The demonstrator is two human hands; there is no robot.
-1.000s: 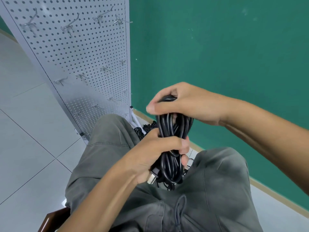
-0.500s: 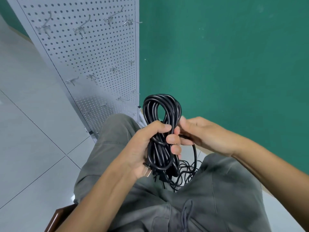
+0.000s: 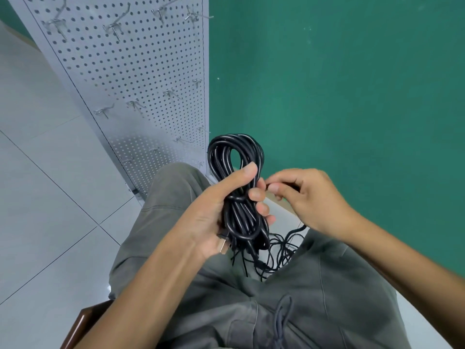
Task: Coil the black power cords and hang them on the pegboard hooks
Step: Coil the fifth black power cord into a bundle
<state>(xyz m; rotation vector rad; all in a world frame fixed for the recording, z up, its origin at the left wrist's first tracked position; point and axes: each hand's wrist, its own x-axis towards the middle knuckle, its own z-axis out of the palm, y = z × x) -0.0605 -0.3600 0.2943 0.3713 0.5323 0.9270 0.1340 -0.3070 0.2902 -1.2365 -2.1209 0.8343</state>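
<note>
Since a moment ago the right hand (image 3: 312, 197) has drawn slightly away to the right of the bundle, its fingers now curled and pinching a free strand of the cord near the thumb tip, while the left hand (image 3: 221, 210) has kept its grasp and the bundle has barely shifted.

Nearest the camera, at the bottom of the frame, lie the person's grey trousers (image 3: 289, 311) with a drawstring, and a corner of a brown chair (image 3: 78, 323) shows at the lower left. Above the lap, at the frame's centre, the left hand wraps its thumb and fingers round the middle of the coiled black power cord (image 3: 236, 157), holding it upright; the coil's top loop stands clear above the thumb and its lower loops hang below the palm. A metal plug end (image 3: 224, 245) pokes out under the heel of that hand. Loose thin cord (image 3: 279, 248) trails in a tangle between the knees, down from the right hand.

Further off, the pale tiled floor (image 3: 45, 185) fills the left side. Beyond the left knee stands the grey pegboard (image 3: 141, 71), running from the centre to the upper left, with bare metal hooks (image 3: 114, 27) in rows across it. Behind it all, the green wall (image 3: 339, 84) takes up the upper right.
</note>
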